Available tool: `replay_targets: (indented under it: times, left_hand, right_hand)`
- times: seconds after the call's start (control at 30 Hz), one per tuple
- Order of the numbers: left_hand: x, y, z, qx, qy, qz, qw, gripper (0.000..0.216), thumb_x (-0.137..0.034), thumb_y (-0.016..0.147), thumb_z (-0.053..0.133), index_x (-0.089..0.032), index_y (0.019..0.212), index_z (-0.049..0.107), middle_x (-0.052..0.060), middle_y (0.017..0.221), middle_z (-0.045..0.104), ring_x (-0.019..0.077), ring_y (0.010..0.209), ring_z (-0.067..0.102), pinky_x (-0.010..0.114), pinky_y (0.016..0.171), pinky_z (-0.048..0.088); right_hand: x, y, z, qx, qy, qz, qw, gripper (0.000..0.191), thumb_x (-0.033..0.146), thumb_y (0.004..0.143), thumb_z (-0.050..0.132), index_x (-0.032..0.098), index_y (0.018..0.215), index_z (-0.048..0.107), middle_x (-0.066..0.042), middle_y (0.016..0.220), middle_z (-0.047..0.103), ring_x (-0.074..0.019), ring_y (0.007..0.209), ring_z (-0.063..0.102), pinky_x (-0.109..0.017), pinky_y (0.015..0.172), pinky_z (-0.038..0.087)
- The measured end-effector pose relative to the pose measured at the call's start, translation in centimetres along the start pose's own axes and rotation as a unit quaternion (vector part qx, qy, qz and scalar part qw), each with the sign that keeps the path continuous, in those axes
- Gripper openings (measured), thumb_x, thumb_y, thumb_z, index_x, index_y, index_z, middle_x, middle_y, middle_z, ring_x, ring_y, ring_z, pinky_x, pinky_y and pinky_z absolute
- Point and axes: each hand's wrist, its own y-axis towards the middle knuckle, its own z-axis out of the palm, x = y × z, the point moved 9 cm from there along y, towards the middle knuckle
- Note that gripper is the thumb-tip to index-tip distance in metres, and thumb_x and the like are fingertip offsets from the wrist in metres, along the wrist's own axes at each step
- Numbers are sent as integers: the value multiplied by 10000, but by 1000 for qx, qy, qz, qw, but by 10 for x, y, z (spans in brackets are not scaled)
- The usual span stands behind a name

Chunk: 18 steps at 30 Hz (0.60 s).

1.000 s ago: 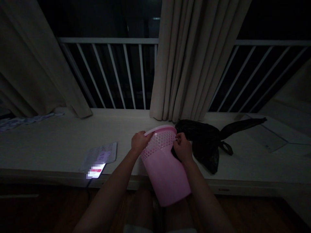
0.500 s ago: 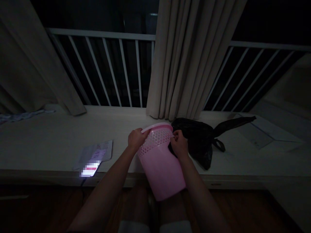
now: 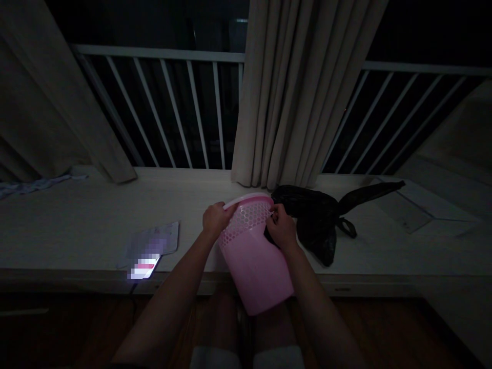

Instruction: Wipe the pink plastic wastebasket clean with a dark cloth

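Left hand [image 3: 215, 219]: clamped on the pink basket's [image 3: 255, 266] rim.
Right hand [image 3: 282, 229]: pinching the rim's far side.
Black bag [image 3: 315, 218]: on the desk [image 3: 77, 220], just beside the basket.

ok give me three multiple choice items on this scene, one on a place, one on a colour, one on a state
1. Where does the black plastic bag lie?
A. on the ledge, right of the basket
B. inside the basket
C. on the floor

2. What colour is the basket?
A. green
B. pink
C. white

3. How is the basket held?
A. one hand, by its base
B. untouched
C. both hands at its rim, tilted

Answers:
1. A: the bag rests on the pale ledge beyond the right hand.
2. B: its wall and honeycomb band are pink.
3. C: the left hand and the right hand grip opposite sides of the rim, and the basket leans.
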Motion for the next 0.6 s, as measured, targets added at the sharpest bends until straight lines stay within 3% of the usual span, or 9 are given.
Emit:
replay_targets:
  times: [0.6]
  left_hand:
    - [1, -1, 0, 1, -8, -1, 1000, 643, -675, 878, 327, -161, 887, 711, 157, 897, 722, 268, 842, 671, 313, 663, 429]
  right_hand:
    - [26, -7, 5, 63, 5, -94, 994, 232, 224, 661, 452, 232, 878, 533, 76, 534, 393, -141, 516, 424, -247, 564, 285]
